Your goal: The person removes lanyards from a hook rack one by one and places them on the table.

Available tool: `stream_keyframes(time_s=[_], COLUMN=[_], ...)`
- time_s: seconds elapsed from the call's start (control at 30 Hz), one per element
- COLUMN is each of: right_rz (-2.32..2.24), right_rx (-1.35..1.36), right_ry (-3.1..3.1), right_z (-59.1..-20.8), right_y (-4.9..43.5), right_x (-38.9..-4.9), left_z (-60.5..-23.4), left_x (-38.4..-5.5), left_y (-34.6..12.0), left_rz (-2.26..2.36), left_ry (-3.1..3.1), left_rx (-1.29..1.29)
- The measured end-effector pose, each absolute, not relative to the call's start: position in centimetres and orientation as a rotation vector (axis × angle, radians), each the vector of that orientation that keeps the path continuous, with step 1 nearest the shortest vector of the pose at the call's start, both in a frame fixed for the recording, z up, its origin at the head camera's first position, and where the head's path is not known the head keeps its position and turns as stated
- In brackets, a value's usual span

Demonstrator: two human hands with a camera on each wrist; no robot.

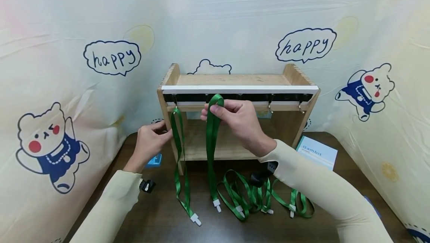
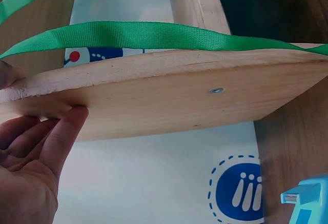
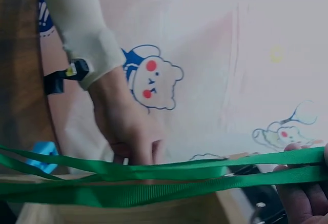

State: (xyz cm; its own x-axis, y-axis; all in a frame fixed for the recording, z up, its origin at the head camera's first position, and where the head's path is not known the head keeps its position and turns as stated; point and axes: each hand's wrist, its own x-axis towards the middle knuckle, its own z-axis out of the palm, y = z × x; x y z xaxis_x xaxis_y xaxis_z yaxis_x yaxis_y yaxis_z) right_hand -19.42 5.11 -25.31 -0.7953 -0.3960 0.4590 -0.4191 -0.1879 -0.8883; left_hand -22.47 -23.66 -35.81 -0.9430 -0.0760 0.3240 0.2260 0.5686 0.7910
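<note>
My right hand (image 1: 245,123) pinches the top loop of a green lanyard (image 1: 211,149) between thumb and fingers, in front of the hook strip of a wooden shelf (image 1: 235,108). The strap hangs down to a white plastic clip (image 1: 217,204). Over at the shelf's left side panel (image 2: 154,101), my left hand (image 1: 149,144) grips the edge, fingers on its outer face. Another green lanyard (image 1: 177,161) hangs from the leftmost hook (image 1: 174,101). In the right wrist view the held strap (image 3: 169,190) runs across to my right fingertips (image 3: 302,198).
Several more green lanyards (image 1: 235,198) lie on the dark wooden table (image 1: 151,220) before the shelf. Metal hooks (image 1: 270,108) line the strip to the right. A light-blue "Gambit" booklet (image 1: 317,151) lies right of the shelf, a blue plastic object (image 1: 154,161) left of it.
</note>
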Motion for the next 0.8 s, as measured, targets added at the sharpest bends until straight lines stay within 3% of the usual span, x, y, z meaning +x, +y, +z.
stream_keyframes(time_s=[0.27,0.8], right_rz=[2.191,2.222], right_rx=[1.034,1.041], right_ry=[-1.943,-1.981], right_z=[-24.4,-26.9], right_y=[5.6,5.4], right_x=[-19.1,-18.9], left_z=[-35.9,-35.9], left_x=[-22.5,-22.6], left_y=[-23.8,-23.7], left_rz=[-1.337,-1.325], left_ry=[-2.481,-2.478], left_rx=[-0.103,-0.118])
